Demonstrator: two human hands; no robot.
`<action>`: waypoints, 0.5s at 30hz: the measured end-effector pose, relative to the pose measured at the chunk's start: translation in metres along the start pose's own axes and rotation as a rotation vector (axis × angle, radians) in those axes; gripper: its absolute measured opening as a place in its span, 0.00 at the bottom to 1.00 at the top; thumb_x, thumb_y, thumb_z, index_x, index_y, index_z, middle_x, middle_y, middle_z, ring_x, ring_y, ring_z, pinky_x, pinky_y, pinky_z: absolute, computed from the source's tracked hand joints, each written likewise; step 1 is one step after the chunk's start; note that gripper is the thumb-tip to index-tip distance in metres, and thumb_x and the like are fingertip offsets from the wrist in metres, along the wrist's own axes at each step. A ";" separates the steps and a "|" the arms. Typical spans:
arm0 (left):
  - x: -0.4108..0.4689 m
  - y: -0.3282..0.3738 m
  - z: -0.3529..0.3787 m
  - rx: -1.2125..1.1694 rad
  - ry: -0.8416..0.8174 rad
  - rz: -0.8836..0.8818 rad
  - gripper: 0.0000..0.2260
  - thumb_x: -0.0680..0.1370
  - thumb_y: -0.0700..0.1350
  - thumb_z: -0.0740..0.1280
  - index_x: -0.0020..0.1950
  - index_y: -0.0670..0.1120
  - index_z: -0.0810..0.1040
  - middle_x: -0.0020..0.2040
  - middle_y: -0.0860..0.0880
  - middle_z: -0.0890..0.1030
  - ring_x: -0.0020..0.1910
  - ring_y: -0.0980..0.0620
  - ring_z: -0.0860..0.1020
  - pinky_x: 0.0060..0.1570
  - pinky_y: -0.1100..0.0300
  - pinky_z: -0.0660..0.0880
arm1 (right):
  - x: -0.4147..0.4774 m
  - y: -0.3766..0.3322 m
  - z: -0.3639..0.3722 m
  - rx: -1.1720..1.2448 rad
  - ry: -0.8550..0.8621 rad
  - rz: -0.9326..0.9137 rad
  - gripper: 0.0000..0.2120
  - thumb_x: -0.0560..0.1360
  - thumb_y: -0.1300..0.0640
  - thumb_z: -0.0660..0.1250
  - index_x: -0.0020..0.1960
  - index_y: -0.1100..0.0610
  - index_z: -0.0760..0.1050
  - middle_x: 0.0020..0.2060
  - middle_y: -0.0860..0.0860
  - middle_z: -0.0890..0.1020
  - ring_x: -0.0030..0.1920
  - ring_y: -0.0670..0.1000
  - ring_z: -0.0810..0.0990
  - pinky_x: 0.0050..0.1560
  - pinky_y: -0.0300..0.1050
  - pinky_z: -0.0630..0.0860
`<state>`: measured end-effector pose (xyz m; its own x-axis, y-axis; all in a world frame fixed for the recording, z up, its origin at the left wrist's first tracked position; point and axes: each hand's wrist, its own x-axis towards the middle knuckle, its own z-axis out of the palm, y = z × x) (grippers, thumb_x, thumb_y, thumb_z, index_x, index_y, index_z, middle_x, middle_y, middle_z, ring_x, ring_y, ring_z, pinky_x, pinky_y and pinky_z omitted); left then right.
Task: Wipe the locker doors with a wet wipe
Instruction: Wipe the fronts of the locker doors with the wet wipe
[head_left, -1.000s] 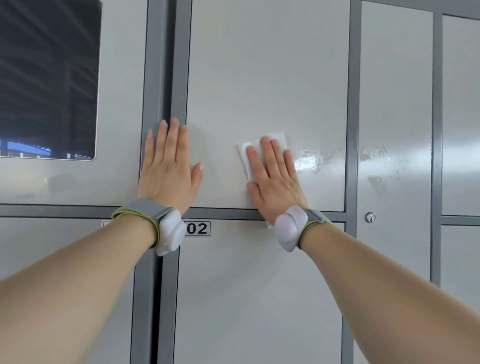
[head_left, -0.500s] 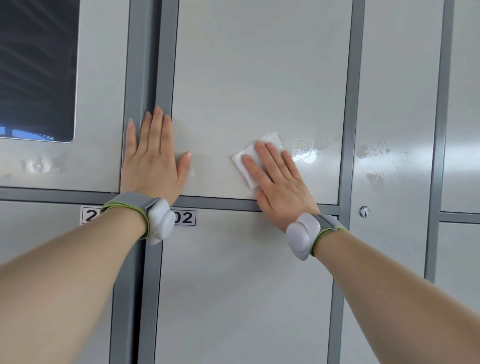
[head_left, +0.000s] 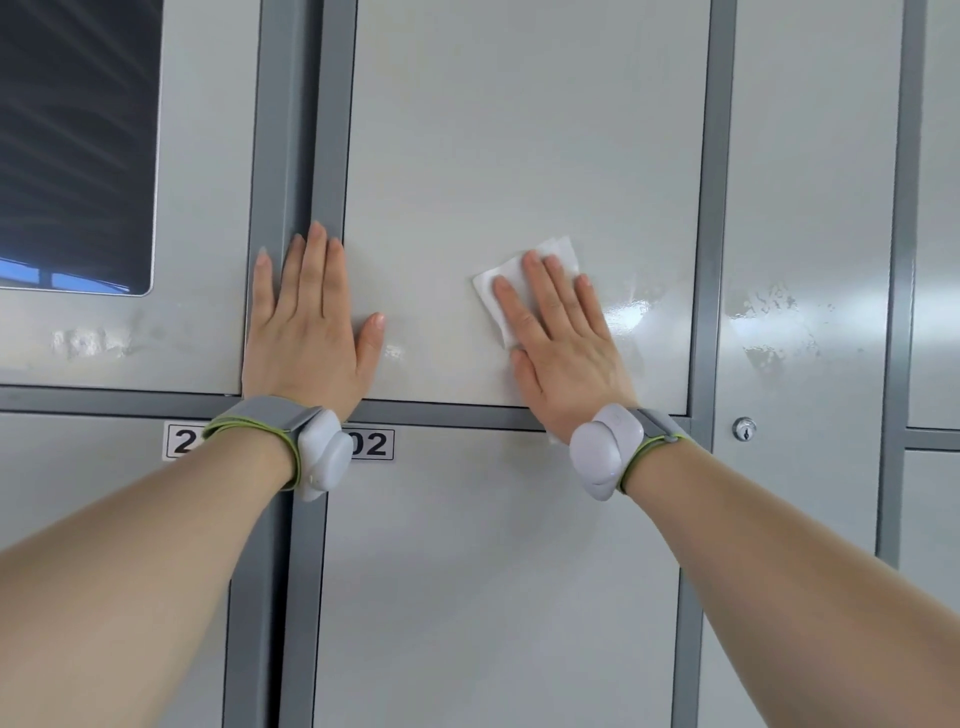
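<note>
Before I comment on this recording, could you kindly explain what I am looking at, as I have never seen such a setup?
There is no robot here: a person wears one camera on the head, looking forward and down at their two bare hands. They face grey locker doors. The right hand presses a white wet wipe flat against the middle door; shiny wet streaks show beside it. The left hand rests flat, holding nothing, across that door's left edge and the frame. Each wrist carries a strapped white device.
</note>
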<state>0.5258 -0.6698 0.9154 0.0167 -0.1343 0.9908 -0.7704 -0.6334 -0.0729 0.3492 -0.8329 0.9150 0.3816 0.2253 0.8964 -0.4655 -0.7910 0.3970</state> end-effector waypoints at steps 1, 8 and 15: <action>0.000 0.001 0.000 -0.004 -0.001 -0.003 0.31 0.78 0.55 0.48 0.74 0.33 0.58 0.75 0.36 0.59 0.73 0.39 0.60 0.73 0.50 0.41 | -0.002 -0.001 0.000 -0.007 -0.014 -0.027 0.26 0.79 0.55 0.48 0.76 0.57 0.59 0.75 0.61 0.58 0.76 0.59 0.54 0.75 0.54 0.45; -0.001 0.002 -0.003 -0.013 -0.016 -0.006 0.31 0.78 0.55 0.48 0.74 0.33 0.58 0.75 0.37 0.58 0.73 0.38 0.60 0.73 0.50 0.40 | -0.027 0.008 -0.005 -0.020 -0.065 -0.119 0.26 0.78 0.56 0.51 0.76 0.57 0.60 0.75 0.59 0.59 0.76 0.57 0.52 0.75 0.53 0.45; -0.001 0.001 -0.002 -0.001 -0.013 0.000 0.31 0.78 0.54 0.49 0.73 0.33 0.58 0.75 0.36 0.60 0.73 0.38 0.61 0.73 0.53 0.37 | -0.043 0.038 -0.014 -0.015 -0.067 -0.043 0.26 0.78 0.55 0.49 0.76 0.57 0.59 0.76 0.59 0.58 0.76 0.57 0.51 0.75 0.53 0.45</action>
<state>0.5233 -0.6687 0.9147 0.0247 -0.1441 0.9893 -0.7710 -0.6327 -0.0729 0.3042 -0.8646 0.8945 0.4542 0.2201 0.8633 -0.4595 -0.7723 0.4386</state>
